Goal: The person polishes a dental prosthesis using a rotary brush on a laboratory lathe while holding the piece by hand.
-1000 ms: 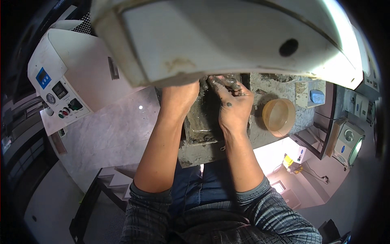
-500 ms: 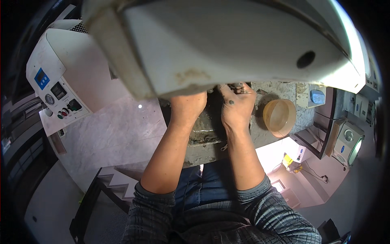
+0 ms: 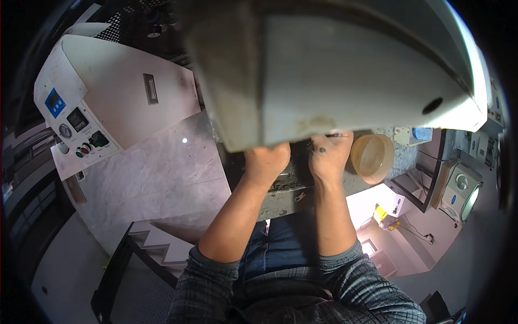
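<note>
A large off-white housing (image 3: 345, 75) hangs over my hands. My left hand (image 3: 267, 162) reaches under its lower edge, its fingers hidden there. Just to its right, my right hand (image 3: 329, 154), spotted with grey sludge, has its fingers bent under the same edge; whatever they grip is hidden. Between and below the hands shows a dark, wet tray (image 3: 286, 179) on a grimy grey work surface. A small metal piece (image 3: 299, 197) lies near the front edge. A translucent tan bowl (image 3: 375, 175) stands right beside my right hand.
At the left, a white machine (image 3: 124, 92) with a control panel stands by a pale marble top (image 3: 151, 178). A small white box (image 3: 404, 137) with a blue item sits behind the bowl. Further right are equipment (image 3: 458, 194), a black frame and cables.
Both hands have moved right and a little toward me. The housing appears shifted right and lower, covering more of my fingers and exposing more of the machine at the left.
</note>
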Demonstrator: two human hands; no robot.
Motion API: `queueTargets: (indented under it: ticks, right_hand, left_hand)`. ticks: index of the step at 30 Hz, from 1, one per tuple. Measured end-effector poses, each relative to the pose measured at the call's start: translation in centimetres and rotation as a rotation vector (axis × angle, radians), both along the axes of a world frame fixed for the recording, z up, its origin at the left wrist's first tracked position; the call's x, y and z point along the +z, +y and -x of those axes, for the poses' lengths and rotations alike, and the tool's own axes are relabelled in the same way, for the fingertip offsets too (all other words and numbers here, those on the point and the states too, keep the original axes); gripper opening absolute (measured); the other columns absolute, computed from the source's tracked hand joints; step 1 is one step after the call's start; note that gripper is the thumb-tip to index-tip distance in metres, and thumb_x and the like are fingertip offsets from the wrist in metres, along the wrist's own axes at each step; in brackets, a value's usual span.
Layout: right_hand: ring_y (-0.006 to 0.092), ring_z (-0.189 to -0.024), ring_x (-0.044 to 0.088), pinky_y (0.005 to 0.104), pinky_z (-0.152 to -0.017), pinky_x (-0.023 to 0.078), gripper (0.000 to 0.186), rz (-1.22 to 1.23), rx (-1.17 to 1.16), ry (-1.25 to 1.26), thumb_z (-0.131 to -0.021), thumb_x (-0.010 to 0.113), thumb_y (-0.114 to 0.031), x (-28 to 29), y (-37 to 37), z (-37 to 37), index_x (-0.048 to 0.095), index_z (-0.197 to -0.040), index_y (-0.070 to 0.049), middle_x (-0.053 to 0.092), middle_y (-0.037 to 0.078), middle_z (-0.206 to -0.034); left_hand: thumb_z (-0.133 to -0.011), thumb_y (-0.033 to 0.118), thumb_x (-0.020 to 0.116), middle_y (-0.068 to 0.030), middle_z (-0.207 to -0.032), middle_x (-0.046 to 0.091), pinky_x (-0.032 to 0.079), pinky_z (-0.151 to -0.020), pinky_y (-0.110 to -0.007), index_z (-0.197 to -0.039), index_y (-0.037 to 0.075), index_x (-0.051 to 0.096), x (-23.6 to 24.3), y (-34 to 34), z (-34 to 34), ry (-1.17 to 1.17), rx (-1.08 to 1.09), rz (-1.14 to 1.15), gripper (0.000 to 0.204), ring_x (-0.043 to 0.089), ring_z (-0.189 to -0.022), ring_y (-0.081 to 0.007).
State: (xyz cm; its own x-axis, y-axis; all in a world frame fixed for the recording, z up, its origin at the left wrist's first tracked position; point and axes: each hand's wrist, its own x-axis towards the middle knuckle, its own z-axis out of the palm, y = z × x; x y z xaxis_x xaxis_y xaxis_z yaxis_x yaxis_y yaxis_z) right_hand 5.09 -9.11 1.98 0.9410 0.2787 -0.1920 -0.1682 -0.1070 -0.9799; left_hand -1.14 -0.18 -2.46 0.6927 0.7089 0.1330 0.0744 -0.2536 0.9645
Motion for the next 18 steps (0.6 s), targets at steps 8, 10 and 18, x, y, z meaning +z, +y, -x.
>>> queueTargets:
  ticks: [8, 10, 18]
  right_hand:
    - [0.0092, -0.081, 0.063, 0.0230, -0.074, 0.049, 0.017, 0.051, 0.105, -0.120, -0.080, 0.066, 0.009, 1.3, -0.1, -2.0, 0.071, -0.096, 0.006, 0.071, 0.007, -0.090]
    - [0.0087, -0.081, 0.063, 0.0233, -0.072, 0.050, 0.018, 0.128, 0.137, -0.127, -0.080, 0.065, 0.010, 1.7, -0.5, -2.2, 0.070, -0.098, 0.006, 0.071, 0.007, -0.090]
    - [0.0062, -0.078, 0.060, 0.0210, -0.071, 0.048, 0.020, 0.127, 0.158, -0.112, -0.081, 0.065, 0.008, 0.8, -0.9, -2.0, 0.072, -0.100, 0.003, 0.070, 0.004, -0.088]
  left_hand:
    - [-0.080, -0.012, 0.044, -0.0073, -0.099, 0.063, 0.041, -0.084, -0.022, -0.107, -0.008, 0.059, 0.1, -2.0, -2.0, -0.167, 0.197, 0.405, 0.031, 0.055, -0.090, -0.0099]
    - [-0.080, -0.012, 0.043, -0.0057, -0.097, 0.062, 0.041, -0.083, -0.022, -0.104, -0.007, 0.059, -0.5, -2.6, -1.3, -0.176, 0.209, 0.435, 0.029, 0.055, -0.089, -0.0090]
    - [-0.080, -0.013, 0.042, -0.0041, -0.092, 0.061, 0.041, -0.079, -0.021, -0.100, -0.004, 0.058, -0.1, -2.4, -0.9, -0.228, 0.126, 0.567, 0.028, 0.053, -0.085, -0.0076]
